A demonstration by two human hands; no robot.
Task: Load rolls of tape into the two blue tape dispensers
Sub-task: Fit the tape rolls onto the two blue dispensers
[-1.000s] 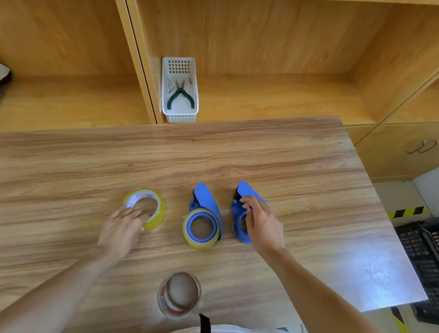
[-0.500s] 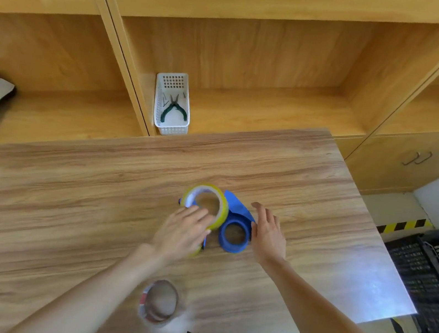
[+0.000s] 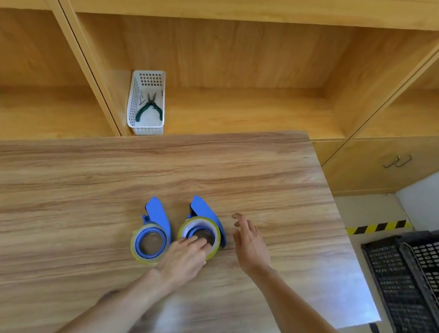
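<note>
Two blue tape dispensers lie side by side on the wooden table (image 3: pixel 62 198). The left dispenser (image 3: pixel 159 216) has a yellowish tape roll (image 3: pixel 136 254) around its blue hub. The right dispenser (image 3: pixel 209 211) carries a second yellowish tape roll (image 3: pixel 201 223) over its hub. My left hand (image 3: pixel 182 259) rests on the near side of that second roll, fingertips pressing on its rim and hub. My right hand (image 3: pixel 250 244) hovers just right of the right dispenser, fingers spread, holding nothing.
A white perforated basket (image 3: pixel 144 124) with green-handled pliers (image 3: pixel 148 109) stands on the shelf behind the table. Black plastic crates (image 3: pixel 424 288) sit on the floor at the right, beside yellow-black floor tape. The table's right edge lies close to my right arm.
My left hand carried the loose tape roll from the table's left to the right dispenser and set it over the hub. My right hand let go of that dispenser and drew aside.
</note>
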